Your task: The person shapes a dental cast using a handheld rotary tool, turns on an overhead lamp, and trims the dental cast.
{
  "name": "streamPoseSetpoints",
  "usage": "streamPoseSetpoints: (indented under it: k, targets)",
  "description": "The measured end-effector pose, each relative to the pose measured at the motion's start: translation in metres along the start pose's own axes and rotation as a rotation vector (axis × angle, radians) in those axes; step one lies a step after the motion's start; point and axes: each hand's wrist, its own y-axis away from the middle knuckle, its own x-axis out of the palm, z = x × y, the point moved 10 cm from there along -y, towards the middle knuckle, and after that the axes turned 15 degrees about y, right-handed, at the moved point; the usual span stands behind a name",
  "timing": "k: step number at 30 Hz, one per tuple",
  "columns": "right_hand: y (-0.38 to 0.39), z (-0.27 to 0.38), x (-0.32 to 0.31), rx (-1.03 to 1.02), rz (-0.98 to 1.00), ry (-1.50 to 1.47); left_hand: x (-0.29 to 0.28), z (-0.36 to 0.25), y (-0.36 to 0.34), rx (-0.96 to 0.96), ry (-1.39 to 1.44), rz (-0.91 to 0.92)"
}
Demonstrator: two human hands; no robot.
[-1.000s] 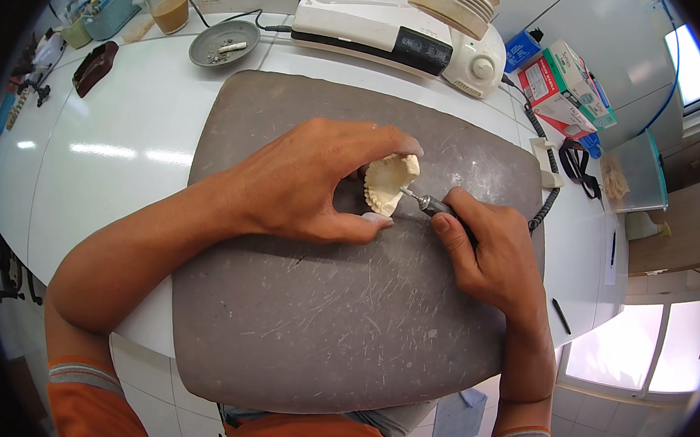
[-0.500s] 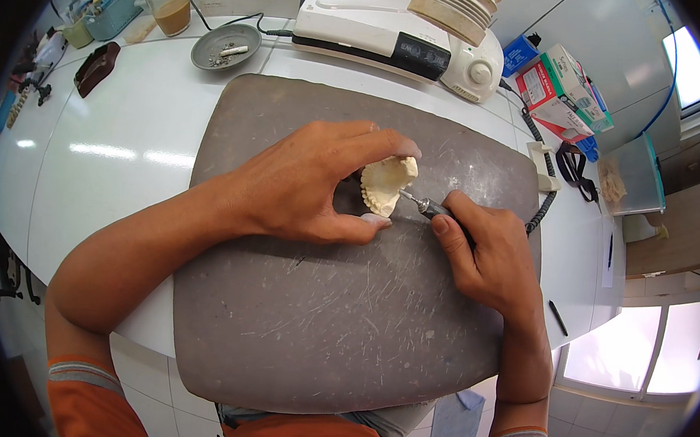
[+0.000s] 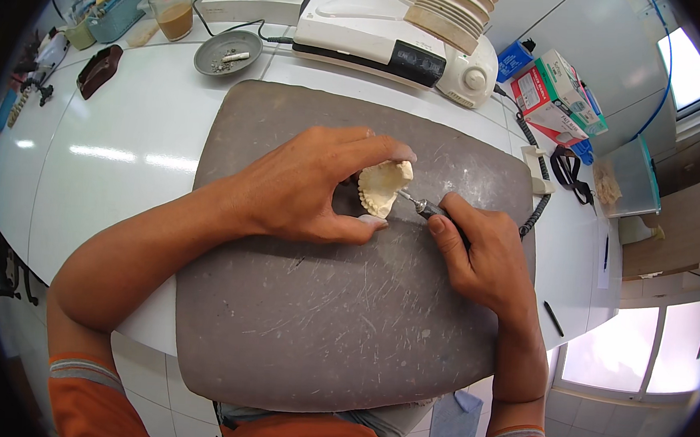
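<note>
Between the thumb and fingers of my left hand is a cream plaster dental model, its row of teeth turned toward the palm. My right hand grips a dark rotary handpiece like a pen. The handpiece's thin metal bit points left and meets the right edge of the model, or lies just in front of it. Both hands are over a scratched grey-brown mat, and pale dust marks its surface to the right of the model.
Behind the mat stands a white machine with a ribbed hose. An ashtray and a cup of brown drink are at the back left. Boxes, a coiled cord and a pen lie to the right.
The whole view has shifted slightly. Both hands keep their hold on the model and the handpiece, and the bit stays at the model's right edge.
</note>
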Motion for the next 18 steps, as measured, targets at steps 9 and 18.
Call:
streamPoseSetpoints:
  k: [9, 18]
  targets:
    - [0.0005, 0.0009, 0.0002, -0.006, -0.013, 0.009, -0.0002, 0.0007, -0.0003, -0.009, 0.010, 0.005]
    - [0.0003, 0.0008, 0.0008, -0.002, -0.004, 0.017, -0.0011, 0.0014, -0.0012, -0.016, 0.020, -0.002]
